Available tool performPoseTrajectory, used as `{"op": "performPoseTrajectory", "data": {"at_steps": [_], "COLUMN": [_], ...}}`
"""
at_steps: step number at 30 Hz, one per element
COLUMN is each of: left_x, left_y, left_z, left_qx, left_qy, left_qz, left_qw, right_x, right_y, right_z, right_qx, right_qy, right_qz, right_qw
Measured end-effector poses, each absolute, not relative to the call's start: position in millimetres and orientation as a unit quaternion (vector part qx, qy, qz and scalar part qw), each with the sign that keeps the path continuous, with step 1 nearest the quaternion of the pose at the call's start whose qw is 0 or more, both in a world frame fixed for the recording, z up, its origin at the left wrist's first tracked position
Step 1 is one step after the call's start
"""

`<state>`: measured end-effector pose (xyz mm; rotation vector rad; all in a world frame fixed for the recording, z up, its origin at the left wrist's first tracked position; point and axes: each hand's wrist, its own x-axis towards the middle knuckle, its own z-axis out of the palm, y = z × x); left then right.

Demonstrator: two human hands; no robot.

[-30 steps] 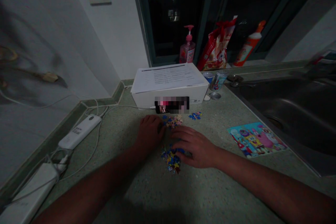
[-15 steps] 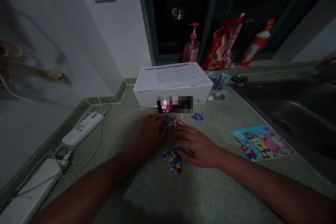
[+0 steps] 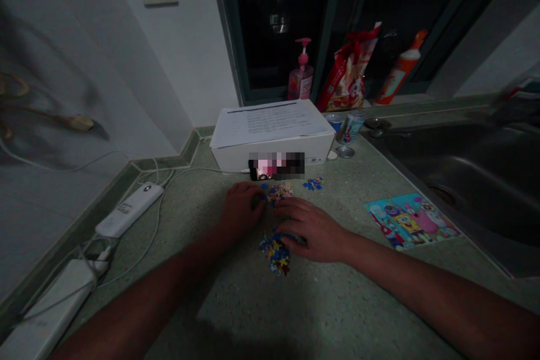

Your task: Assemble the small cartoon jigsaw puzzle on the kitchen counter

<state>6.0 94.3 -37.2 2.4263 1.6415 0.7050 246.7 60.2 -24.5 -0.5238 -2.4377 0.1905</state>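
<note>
counter (image 3: 346,304): speckled grey-green, hard and stone-like, bearing all the loose pieces toward its middle.
white block (image 3: 50,306): smooth plastic, along the counter's left edge, a cable plugged into its far end.
near heap (image 3: 275,256): small knobbly puzzle pieces, blue and yellow mostly, mid-counter, overlapping; they look like thin card.
right hand (image 3: 314,230): palm down beyond the near heap's right side, fingers loosely spread and curved, thumb by the heap; i cannot tell whether the tips hold a piece.
picture card (image 3: 413,221): flat, glossy-looking, cartoon figures face up by the counter's right edge, probably so it can be seen without being covered.
left hand (image 3: 242,206): fingers bent inward, narrow, beside a blue piece (image 3: 263,197); grip or mere touch, i cannot tell.
pale heap (image 3: 282,191): pinkish pieces just beyond the hands, apart from the near heap, perhaps to keep colours unmixed.
small cluster (image 3: 313,184): blue and yellow pieces, flat, right of the pale heap.
phone (image 3: 264,170): on its long side against the white box, likely propped for viewing; thin white cable at its left end.
white box (image 3: 232,158): crisp-edged, near the counter's back left corner, printed paper (image 3: 270,124) lying flat on top.
can (image 3: 351,128): shiny, tilted, right of the box, toward the back edge.
</note>
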Motion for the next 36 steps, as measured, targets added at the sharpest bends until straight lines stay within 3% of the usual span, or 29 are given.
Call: {"op": "performPoseTrajectory", "data": {"at_steps": [9, 23, 29, 36], "left_x": [8, 4, 10, 16], "left_y": [90, 95, 80, 68], "left_z": [-34, -35, -28, -26], "left_qx": [0.811, 0.788, 0.815, 0.855], "left_qy": [0.54, 0.534, 0.434, 0.327], "left_qz": [0.222, 0.306, 0.382, 0.402], "left_qw": [0.039, 0.027, 0.028, 0.02], "right_x": [247, 247, 249, 247], "right_y": [61, 67, 73, 72], "right_z": [-25, -31, -35, -33], "right_qx": [-0.197, -0.247, -0.337, -0.281], "right_qy": [-0.924, -0.9, -0.848, -0.869], "right_qz": [0.083, 0.062, 0.079, 0.085], "right_qw": [0.318, 0.355, 0.401, 0.398]}}
